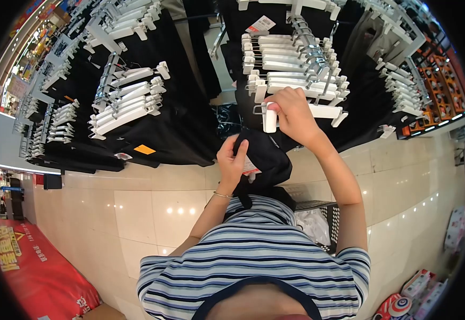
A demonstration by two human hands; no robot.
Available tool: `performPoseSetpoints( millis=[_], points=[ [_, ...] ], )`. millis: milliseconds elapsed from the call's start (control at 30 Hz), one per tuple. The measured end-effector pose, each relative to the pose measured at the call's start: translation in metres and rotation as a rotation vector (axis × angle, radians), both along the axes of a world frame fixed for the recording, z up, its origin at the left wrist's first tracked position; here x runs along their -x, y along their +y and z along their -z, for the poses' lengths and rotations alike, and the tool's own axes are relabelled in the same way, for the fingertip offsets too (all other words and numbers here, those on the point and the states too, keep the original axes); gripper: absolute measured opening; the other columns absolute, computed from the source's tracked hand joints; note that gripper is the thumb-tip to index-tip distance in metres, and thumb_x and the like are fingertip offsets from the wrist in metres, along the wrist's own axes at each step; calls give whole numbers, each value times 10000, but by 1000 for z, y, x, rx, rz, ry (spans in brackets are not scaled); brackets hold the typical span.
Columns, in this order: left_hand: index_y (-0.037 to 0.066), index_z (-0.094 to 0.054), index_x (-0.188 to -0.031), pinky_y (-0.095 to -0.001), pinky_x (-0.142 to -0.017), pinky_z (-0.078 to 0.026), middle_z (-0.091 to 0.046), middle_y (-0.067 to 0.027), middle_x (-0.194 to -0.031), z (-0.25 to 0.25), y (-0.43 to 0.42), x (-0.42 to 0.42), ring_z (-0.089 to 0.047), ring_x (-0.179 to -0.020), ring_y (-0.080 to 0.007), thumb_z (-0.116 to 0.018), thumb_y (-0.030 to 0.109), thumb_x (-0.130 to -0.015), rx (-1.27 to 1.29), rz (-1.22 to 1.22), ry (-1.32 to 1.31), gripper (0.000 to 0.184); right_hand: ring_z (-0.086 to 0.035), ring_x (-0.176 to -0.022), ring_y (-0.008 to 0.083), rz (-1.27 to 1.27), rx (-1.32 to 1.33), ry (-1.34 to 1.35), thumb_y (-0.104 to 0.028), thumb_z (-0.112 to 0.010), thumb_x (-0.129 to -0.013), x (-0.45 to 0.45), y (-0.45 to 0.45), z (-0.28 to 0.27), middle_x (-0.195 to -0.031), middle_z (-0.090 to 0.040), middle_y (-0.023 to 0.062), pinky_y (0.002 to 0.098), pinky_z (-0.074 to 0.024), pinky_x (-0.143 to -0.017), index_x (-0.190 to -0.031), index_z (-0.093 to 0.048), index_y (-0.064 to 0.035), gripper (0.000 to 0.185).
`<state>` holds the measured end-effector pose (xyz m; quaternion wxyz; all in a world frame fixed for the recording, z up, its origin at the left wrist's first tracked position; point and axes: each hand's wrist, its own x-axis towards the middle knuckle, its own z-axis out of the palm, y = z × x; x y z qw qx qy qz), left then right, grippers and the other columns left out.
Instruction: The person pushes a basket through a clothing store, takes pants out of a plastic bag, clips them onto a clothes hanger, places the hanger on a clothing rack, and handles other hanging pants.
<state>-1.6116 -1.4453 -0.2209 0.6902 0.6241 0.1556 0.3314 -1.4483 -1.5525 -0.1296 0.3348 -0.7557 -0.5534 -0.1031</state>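
Note:
My left hand (231, 162) has its fingers and thumb closed on a folded black garment (267, 160) in front of my body. A white and red paper tag (250, 166) shows on the garment beside my thumb. Above and to the right, my right hand (294, 116) grips the clip end of a white clip hanger (270, 118), the nearest one on the rack. Behind it, several white hangers (283, 56) hang in a row on a metal rail (308, 45), with black clothes below them.
More racks of black clothes on white hangers (128, 106) stand to the left and right. Behind my right elbow is a black perforated basket (329, 216) holding a white plastic bag (313, 226). A red cloth (40, 272) covers something at lower left. Colourful packages (416, 285) lie at lower right.

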Motion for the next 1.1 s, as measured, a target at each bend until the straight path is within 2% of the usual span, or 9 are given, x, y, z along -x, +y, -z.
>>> performPoseSetpoints(
  millis=[33, 167, 267, 367, 467, 567, 667, 800, 1100],
  points=[
    [-48, -572, -979, -188, -706, -427, -595, -26, -855, 0, 1, -1, -517, -768, -57, -593, 83, -859, 20, -6, -4, 179, -519, -828, 237, -36, -21, 100, -106, -510, -840, 2, -2, -7, -806, -576, 83, 331, -321, -807, -894, -600, -40, 124],
    [-46, -570, -978, -183, -705, -423, -590, -15, -849, -4, -1, 0, -509, -763, -47, -590, 84, -862, 21, 17, -9, 175, -526, -856, 223, -101, 71, 287, -124, -519, -855, 0, -6, 1, -868, -593, 77, 318, -274, -877, -972, -601, -35, 168],
    [-46, -573, -967, -180, -696, -422, -590, -14, -846, -5, -4, -2, -507, -759, -43, -598, 83, -858, 37, 21, -16, 172, -531, -853, 232, -123, 89, 297, -104, -544, -838, -2, -10, -1, -876, -592, 82, 317, -334, -847, -997, -599, -35, 182],
    [-48, -580, -957, -180, -694, -427, -599, -18, -849, -4, -4, -2, -518, -762, -46, -609, 81, -850, -8, 28, 7, 170, -542, -811, 190, -235, 71, 411, -65, -566, -820, -14, -8, 2, -882, -598, 68, 290, -408, -770, -1026, -590, -26, 211],
    [-46, -588, -957, -181, -701, -431, -610, -25, -859, -4, -7, -6, -531, -771, -50, -612, 79, -847, -14, 25, -20, 168, -539, -781, 125, -309, 199, 698, -28, -587, -796, -20, -4, -16, -879, -600, 45, 253, -446, -707, -1038, -581, -1, 244],
    [-45, -590, -967, -185, -712, -435, -618, -30, -866, -5, -7, -7, -539, -776, -55, -605, 72, -850, -34, 8, -55, 167, -530, -790, 87, -353, 223, 891, -1, -592, -776, -27, 2, -19, -865, -593, 38, 236, -437, -730, -1015, -574, 18, 240],
    [-46, -590, -968, -189, -713, -436, -618, -30, -861, -3, -2, -5, -538, -776, -57, -602, 69, -850, -60, -15, -13, 165, -544, -747, 107, -298, 130, 1008, -26, -639, -772, -26, 9, -18, -790, -598, 55, 246, -436, -726, -996, -565, 40, 245],
    [-46, -592, -959, -190, -701, -436, -618, -27, -839, -4, -1, -6, -532, -761, -54, -607, 74, -846, -68, -46, -28, 165, -533, -773, 81, -242, 101, 955, 68, -564, -752, -21, 15, -14, -827, -585, 35, 224, -435, -712, -979, -558, 26, 231],
    [-42, -586, -935, -184, -665, -427, -611, -29, -797, -6, 1, -14, -512, -726, -46, -616, 75, -839, -134, -76, -9, 154, -532, -759, 72, -191, 4, 890, 84, -543, -768, -13, 11, -3, -829, -591, 44, 221, -431, -688, -944, -569, 24, 188]
  ],
)
